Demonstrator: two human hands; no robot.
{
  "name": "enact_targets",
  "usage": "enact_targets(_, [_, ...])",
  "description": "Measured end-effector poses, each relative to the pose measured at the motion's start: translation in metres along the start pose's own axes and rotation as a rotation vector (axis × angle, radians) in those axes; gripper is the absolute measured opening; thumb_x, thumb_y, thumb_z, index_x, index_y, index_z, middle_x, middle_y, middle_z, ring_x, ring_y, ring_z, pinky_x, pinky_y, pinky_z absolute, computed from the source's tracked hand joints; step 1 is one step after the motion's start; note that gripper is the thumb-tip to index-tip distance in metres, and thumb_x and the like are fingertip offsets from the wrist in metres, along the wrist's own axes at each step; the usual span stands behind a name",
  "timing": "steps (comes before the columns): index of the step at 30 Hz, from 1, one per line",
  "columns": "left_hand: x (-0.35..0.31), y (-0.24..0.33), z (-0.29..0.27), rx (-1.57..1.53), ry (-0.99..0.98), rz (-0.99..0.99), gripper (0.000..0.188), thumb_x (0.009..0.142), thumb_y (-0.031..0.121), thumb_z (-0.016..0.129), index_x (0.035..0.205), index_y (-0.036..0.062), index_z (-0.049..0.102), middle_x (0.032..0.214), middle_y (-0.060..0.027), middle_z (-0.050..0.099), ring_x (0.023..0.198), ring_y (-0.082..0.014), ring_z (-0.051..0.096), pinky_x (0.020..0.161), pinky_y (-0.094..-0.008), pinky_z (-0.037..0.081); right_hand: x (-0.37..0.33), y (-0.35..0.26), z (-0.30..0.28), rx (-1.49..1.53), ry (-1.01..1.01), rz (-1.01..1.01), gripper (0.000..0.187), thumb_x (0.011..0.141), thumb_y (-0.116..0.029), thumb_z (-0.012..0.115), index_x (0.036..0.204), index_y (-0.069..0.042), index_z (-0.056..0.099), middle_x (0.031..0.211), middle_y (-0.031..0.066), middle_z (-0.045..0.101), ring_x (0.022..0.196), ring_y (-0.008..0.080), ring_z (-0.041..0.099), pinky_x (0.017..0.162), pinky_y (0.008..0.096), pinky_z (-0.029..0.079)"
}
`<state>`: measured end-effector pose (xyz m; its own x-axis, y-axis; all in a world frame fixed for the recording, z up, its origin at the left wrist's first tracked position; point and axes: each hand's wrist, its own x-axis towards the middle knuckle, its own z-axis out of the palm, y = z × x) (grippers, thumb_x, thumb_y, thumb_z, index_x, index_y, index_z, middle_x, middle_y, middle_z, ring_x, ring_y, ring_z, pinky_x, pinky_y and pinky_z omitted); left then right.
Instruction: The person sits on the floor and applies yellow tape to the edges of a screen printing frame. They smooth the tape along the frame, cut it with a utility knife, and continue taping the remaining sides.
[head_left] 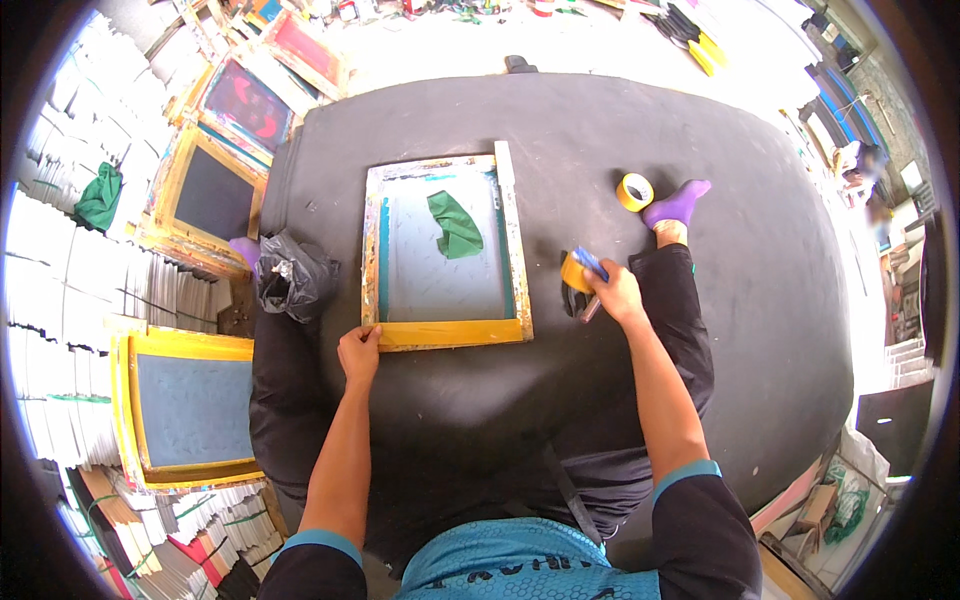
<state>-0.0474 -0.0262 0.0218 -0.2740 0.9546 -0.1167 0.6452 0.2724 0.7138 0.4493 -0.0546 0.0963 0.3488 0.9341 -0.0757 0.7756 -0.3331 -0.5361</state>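
A wooden-framed printing screen [515, 240] with a grey mesh lies in front of me. Yellow tape [450, 333] runs along its near bar, and a crumpled green cloth [457, 226] rests on the mesh. My left hand [359, 355] grips the frame's near left corner, thumb on the tape's end. To the right of the frame, my right hand [617, 294] is closed round what looks like a tape dispenser with a yellow roll [573, 273]. Blue and dark parts show at my fingers, but its exact shape is partly hidden. Another yellow tape roll [635, 192] stands beyond that hand.
I sit on a broad black padded surface [770, 330], legs either side of the frame, a purple-socked foot [680, 204] beside the loose roll. A black plastic bag [297, 278] lies by my left leg. More framed screens [195, 408] and paper stacks [75, 290] line the left.
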Motion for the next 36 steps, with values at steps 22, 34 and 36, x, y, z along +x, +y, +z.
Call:
enact_targets(22, [-0.015,0.052,-0.039,-0.249,0.124,0.442,0.014,0.085,0.008,0.084,0.095,-0.0001,0.079,0.084,-0.0106,0.073,0.080,-0.0214,0.064,0.075,-0.0335,0.052,-0.042,-0.065,0.093,-0.054,-0.130,-0.597,0.033,0.088,-0.039,0.075,0.112,-0.017,0.077,0.127,0.0073,0.065,0.125,0.0308,0.053,0.112,0.0486,0.038])
enact_targets(34, [-0.021,0.061,-0.054,-0.321,0.125,0.584,0.014,0.081,0.004,0.085,0.092,0.0008,0.078,0.089,-0.0095,0.077,0.086,-0.0232,0.066,0.078,-0.0355,0.052,-0.048,-0.067,0.092,0.156,-0.410,-0.353,0.023,0.083,-0.027,0.084,0.097,-0.010,0.078,0.109,0.0068,0.073,0.107,0.0231,0.066,0.095,0.0448,0.048])
enact_targets(36, [-0.018,0.064,-0.056,-0.351,0.138,0.579,0.014,0.080,0.004,0.085,0.092,0.0008,0.079,0.089,-0.0096,0.077,0.086,-0.0231,0.066,0.078,-0.0354,0.052,-0.046,-0.066,0.084,0.333,-0.507,-0.168,0.022,0.086,-0.025,0.084,0.098,-0.008,0.078,0.104,0.0082,0.075,0.095,0.0193,0.070,0.085,0.0411,0.053])
